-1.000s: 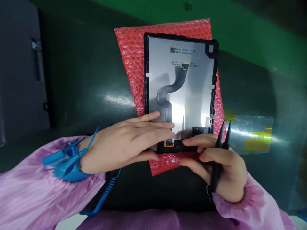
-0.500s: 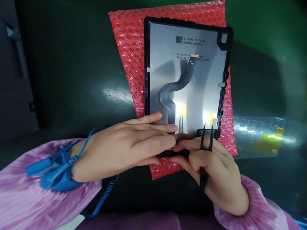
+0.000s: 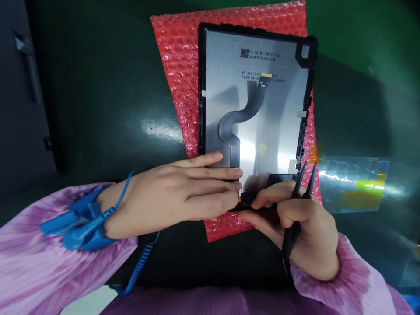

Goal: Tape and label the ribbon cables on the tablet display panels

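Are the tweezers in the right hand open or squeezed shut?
Open: the tweezers show two tips standing apart with a visible gap, beyond the right hand.

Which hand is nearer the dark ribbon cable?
Left. The left hand has fingers over the lower part of the ribbon cable; the right hand, holding black tweezers, is off to the right, at the panel's bottom edge.
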A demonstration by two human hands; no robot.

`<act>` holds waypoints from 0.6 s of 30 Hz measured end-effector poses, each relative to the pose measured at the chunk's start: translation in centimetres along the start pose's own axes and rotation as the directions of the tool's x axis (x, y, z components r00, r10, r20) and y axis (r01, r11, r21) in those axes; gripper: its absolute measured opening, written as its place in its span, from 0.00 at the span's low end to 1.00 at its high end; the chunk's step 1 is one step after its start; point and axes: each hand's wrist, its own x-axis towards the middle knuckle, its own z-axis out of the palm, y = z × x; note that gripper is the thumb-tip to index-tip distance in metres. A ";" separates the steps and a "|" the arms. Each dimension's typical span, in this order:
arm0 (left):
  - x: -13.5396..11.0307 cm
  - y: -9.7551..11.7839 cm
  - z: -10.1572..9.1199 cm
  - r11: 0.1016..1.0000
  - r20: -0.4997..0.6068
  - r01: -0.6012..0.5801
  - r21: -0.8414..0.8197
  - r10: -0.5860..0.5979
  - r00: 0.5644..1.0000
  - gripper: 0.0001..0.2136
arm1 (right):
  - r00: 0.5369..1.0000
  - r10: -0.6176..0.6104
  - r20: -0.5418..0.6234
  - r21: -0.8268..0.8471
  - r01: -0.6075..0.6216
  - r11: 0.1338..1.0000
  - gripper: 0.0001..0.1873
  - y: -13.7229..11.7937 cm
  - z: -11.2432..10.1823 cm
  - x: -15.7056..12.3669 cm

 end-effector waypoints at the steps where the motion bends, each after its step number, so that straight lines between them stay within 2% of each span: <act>1: 0.0 0.0 -0.1 1.000 0.015 0.000 0.007 0.000 1.000 0.15 | 1.000 -0.004 0.003 -0.003 0.004 1.000 0.22 0.0 0.0 0.0; 6: 0.2 -0.1 -0.3 0.993 0.071 0.095 -0.071 -0.090 0.993 0.17 | 0.994 -0.097 0.045 -0.105 0.101 0.989 0.17 -0.2 -0.1 0.5; 11: 0.2 -0.4 -0.4 0.994 0.051 0.040 -0.106 -0.035 0.998 0.17 | 0.983 -0.174 0.067 -0.117 0.181 0.977 0.11 0.0 0.0 0.6; 16: -0.2 -0.5 -0.3 0.997 0.064 -0.048 0.057 0.045 0.997 0.16 | 0.978 -0.202 0.053 -0.091 0.206 0.974 0.11 0.3 0.3 0.4; 18: -0.3 -0.4 -0.3 0.984 0.064 -0.106 0.144 0.097 0.993 0.16 | 0.965 -0.256 0.049 -0.114 0.260 0.959 0.11 0.3 0.2 0.6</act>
